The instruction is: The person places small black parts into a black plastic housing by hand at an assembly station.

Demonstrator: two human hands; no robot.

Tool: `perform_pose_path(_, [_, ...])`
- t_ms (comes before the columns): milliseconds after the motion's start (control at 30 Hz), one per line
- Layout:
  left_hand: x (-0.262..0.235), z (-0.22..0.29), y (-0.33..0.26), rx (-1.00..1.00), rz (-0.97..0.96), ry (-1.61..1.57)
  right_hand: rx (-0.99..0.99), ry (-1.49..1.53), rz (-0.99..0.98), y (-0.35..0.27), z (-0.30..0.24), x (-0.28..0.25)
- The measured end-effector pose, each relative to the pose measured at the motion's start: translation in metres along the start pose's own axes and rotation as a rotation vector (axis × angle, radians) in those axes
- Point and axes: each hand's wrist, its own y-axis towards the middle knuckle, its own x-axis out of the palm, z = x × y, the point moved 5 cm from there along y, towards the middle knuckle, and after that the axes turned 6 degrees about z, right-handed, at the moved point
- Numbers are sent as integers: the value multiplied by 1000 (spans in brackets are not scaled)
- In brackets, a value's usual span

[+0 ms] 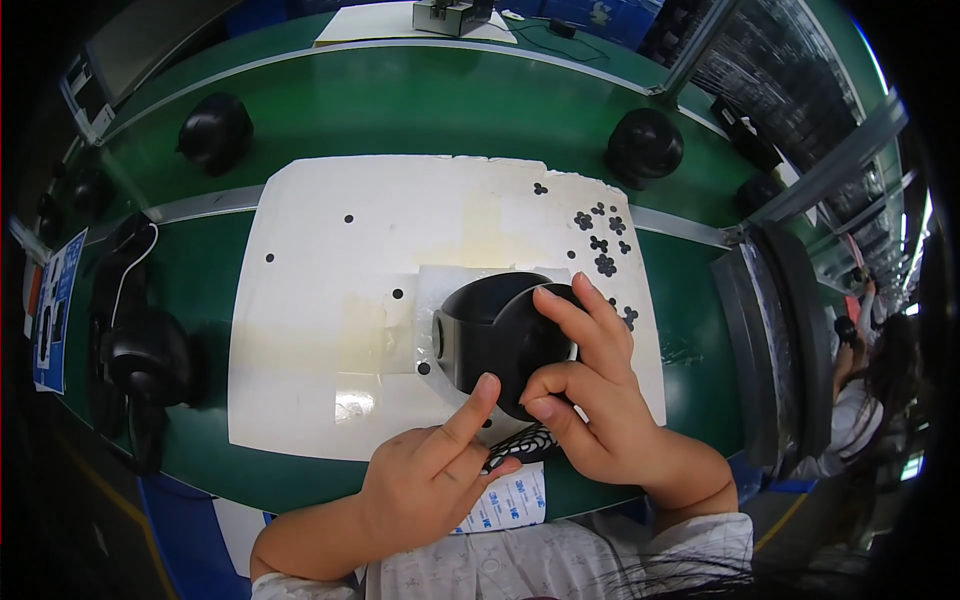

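Observation:
A black rounded device (475, 345) with a smooth disc-shaped face lies tilted on a white foam pad (430, 285) at the middle of a white board. My right hand (605, 400) grips the disc's right edge, with its thumb and fingers bent around the rim. My left hand (415, 490) is just below, its index finger stretched up to the device's lower edge. Its other fingers are curled at a black sheet with round cut-outs (525, 442). A white backing sheet with blue print (515, 498) hangs beneath; the left hand partly hides both sheets.
The white board (310, 400) carries scattered black dots and flower-like clusters (605, 265) on its right. It lies on a green bench (690, 300). Similar black devices stand at back left (215, 133), back right (645, 147) and left (150, 355). Dark padded panels (775, 340) border the right side.

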Motion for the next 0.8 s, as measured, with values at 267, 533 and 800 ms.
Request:
perform_pose_path(267, [0,-1,0,24,105,-30,-193,-191,179,-15,-2,3])
perform_pose_path(533, [1,-4,1,-86,120,-223,-138,-200,335,-41,-10,-1])
perform_pose_path(800, [0,-5,8,-96,110,-318,-190,-173,203,-37,-11,7])
